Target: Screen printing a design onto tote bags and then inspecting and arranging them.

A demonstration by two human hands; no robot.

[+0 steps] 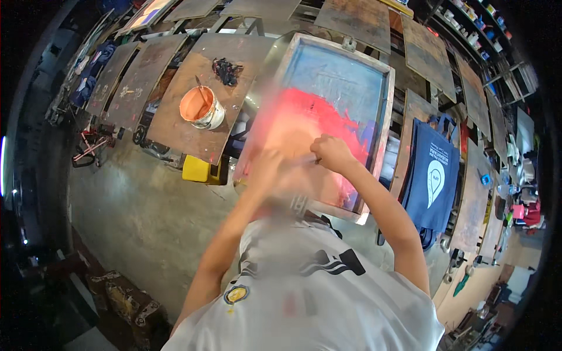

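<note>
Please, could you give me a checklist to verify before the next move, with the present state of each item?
1. Right hand closed on the bar: ok, it appears to grip the right end.
2. Left hand gripping firmly: cannot tell, the picture is blurred there.
3. Red paint covering the whole screen inside the wooden frame: not ok, the far part shows blue.
4. Paint bucket upright: ok, it stands on the board to the left, with a stick in it.
5. Blue bag apart from the frame: ok, it lies to the right.
</note>
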